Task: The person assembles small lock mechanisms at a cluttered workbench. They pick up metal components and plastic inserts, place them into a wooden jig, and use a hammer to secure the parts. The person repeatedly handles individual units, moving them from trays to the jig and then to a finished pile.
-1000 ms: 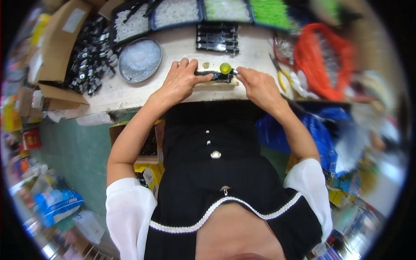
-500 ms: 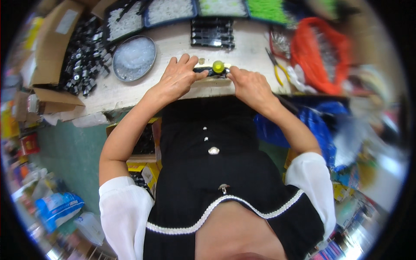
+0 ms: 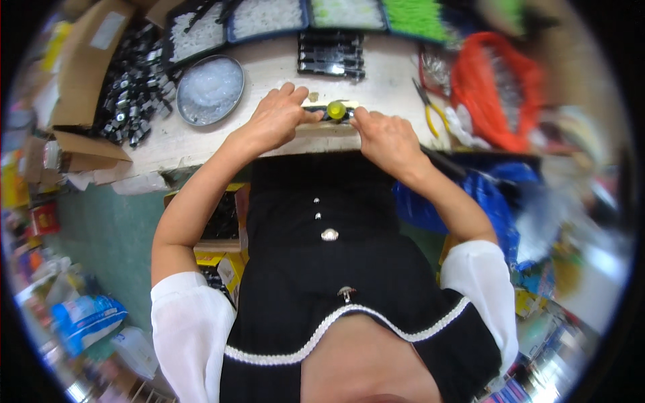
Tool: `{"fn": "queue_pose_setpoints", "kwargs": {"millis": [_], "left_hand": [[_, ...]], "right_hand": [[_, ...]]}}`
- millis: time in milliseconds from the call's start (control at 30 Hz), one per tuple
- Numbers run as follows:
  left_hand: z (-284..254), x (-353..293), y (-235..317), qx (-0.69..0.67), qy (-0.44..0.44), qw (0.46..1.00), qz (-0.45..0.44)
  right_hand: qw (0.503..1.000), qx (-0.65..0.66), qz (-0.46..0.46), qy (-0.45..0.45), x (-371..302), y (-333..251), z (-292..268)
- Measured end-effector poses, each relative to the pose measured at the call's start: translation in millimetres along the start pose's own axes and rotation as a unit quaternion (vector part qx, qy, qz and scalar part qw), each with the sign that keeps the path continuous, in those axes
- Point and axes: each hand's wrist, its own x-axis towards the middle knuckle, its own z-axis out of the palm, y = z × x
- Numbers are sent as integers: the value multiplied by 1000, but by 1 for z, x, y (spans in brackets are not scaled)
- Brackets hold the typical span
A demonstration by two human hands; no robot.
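Observation:
Near the table's front edge lies a small dark bar-shaped piece (image 3: 327,115), mostly hidden by my fingers. A round, translucent yellow-green knob (image 3: 336,109) sits over its middle, seen from above. My left hand (image 3: 277,121) presses its thumb and fingers on the left end of the piece. At the right end, beside the knob, my right hand (image 3: 390,138) has its fingers closed in a pinch. What exactly those right fingertips grip is too small to tell. Just beyond, several black bar-shaped parts (image 3: 330,56) lie in a row.
At the left stand a round metal dish (image 3: 209,90) of whitish translucent stuff and a cardboard box (image 3: 87,74) beside piled black and metal parts (image 3: 134,91). Trays of white and green pieces (image 3: 413,17) line the back. Yellow-handled pliers (image 3: 431,111) and a red bag (image 3: 496,91) are at the right.
The yellow-green knob sits slightly lower and further left in the picture. Both hands keep nearly the same hold on the dark piece; the whole view has shifted a little.

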Motion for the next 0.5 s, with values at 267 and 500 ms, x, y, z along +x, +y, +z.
{"fn": "queue_pose_setpoints", "kwargs": {"millis": [267,500], "left_hand": [[8,4,-15,-132,79,983,-101],[17,-11,-5,-170,165,961,-145]], "right_hand": [[986,143,-56,70,15,5,-26],[990,135,-34,-20,41,-8,-5]]}}
